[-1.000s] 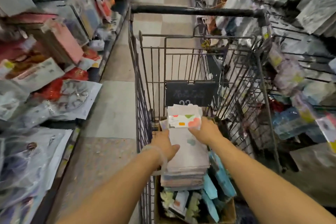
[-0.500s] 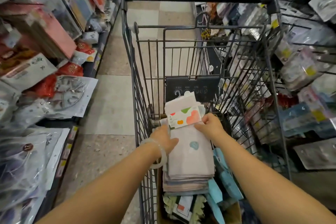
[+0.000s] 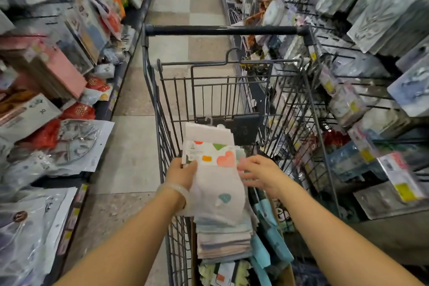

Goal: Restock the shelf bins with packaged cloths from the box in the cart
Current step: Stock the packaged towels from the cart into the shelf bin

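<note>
A thick stack of packaged cloths (image 3: 220, 195), pale pink on top with a heart-printed paper band, is raised above the cardboard box (image 3: 286, 274) in the wire cart (image 3: 162, 109). My left hand (image 3: 182, 173) grips the stack's left edge near the band. At the stack's right edge is my right hand (image 3: 257, 173), fingers spread and only lightly touching it. More cloths, some teal (image 3: 270, 232), stay in the box under the stack.
The cart's black handle bar (image 3: 222, 30) lies across the aisle ahead. Shelves of bagged goods (image 3: 58, 137) crowd the left side, and wire racks with packaged cloths (image 3: 362, 104) line the right. A tiled floor strip (image 3: 130, 146) runs left of the cart.
The stack has risen higher out of the box. My right hand has loosened from its grip and its fingers have spread. The view has tilted up along the aisle.
</note>
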